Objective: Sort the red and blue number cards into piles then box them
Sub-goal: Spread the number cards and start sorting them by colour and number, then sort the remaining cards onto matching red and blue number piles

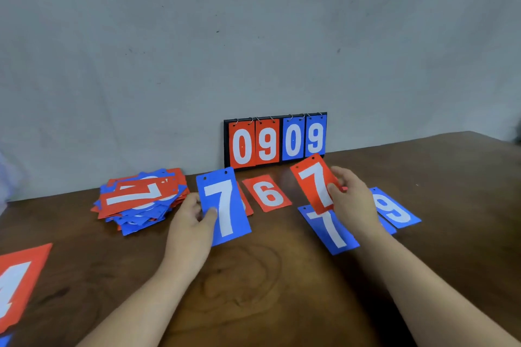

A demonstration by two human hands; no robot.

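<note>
A plain indoor room with a table (253, 290) standing against a wall (253, 36); whether home, office or classroom cannot be told. Under the left hand (191, 217) and the right hand (352, 197) spreads the dark brown wooden top, its grain and ring-shaped marks showing between the forearms. Beyond both hands the grey wall, scuffed and speckled, rises from the table's far edge, with a small flip scoreboard (275, 141) standing against it

Soft even light, slight blur (edges warped).
</note>
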